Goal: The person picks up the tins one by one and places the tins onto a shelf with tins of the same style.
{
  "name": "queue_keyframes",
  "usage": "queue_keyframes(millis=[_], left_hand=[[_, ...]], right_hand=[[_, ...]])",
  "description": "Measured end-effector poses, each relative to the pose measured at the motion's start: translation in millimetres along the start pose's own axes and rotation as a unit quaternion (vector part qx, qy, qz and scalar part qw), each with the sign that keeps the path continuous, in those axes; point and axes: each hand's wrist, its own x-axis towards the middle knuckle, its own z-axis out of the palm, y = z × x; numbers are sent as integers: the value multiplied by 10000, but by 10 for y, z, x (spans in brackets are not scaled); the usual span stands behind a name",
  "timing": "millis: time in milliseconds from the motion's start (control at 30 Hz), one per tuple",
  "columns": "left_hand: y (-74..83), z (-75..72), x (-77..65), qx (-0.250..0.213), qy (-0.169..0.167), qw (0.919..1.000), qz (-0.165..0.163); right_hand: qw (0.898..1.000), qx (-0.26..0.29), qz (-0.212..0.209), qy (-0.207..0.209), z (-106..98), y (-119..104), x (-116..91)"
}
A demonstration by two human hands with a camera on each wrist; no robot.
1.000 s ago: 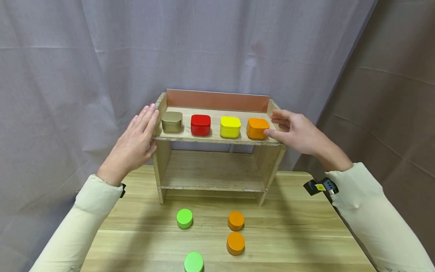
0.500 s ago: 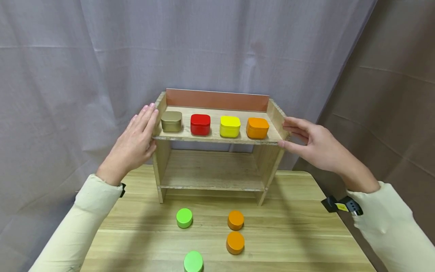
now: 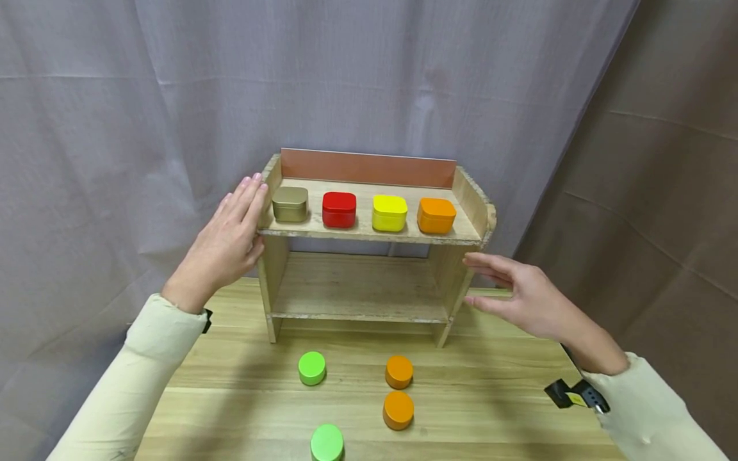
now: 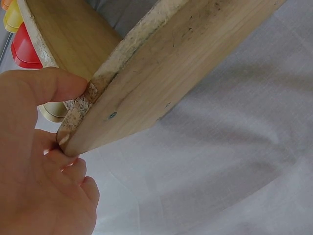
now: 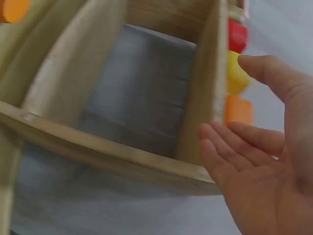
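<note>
A small two-tier wooden shelf [image 3: 369, 288] stands on the table. Its upper board carries a row of small rounded-square tins: dull gold [image 3: 291, 205], red [image 3: 339, 210], yellow [image 3: 389, 214] and orange [image 3: 436, 216]. My left hand [image 3: 221, 240] holds the shelf's left side panel [image 4: 142, 98]; the thumb [image 4: 63, 87] lies at its front edge and the fingers reach past the other edge. Beside the right side panel, my right hand [image 3: 521, 291] hovers below upper-board level, fingers extended, thumb apart, nothing between them. The right wrist view is blurred.
On the table [image 3: 461, 410] in front of the shelf lie two green round pieces [image 3: 312, 368] and two orange round pieces [image 3: 398, 410]. A grey curtain [image 3: 369, 77] hangs close behind the shelf, and a brownish curtain [image 3: 651, 192] is at the right.
My right hand has moved from beside the orange tin out to the right, then down along the shelf's right side. The left hand and the tins stay in place.
</note>
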Motion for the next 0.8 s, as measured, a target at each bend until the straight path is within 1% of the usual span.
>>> queue_keyframes(millis=[167, 300, 467, 633, 800], left_hand=[[-1, -2, 4, -6, 0, 10000, 5], [-2, -6, -2, 10, -13, 10000, -7], [2, -5, -11, 16, -13, 10000, -3], [5, 1, -11, 24, 45, 10000, 22], [10, 3, -1, 17, 64, 10000, 28]], right_hand=[[9997, 75, -35, -226, 303, 157, -58], [9981, 273, 80, -552, 576, 303, -91], [9948, 496, 111, -885, 906, 471, -140], [9910, 730, -6, -1122, 1172, 600, -165], [9872, 775, 92, -1394, 1418, 709, -198]])
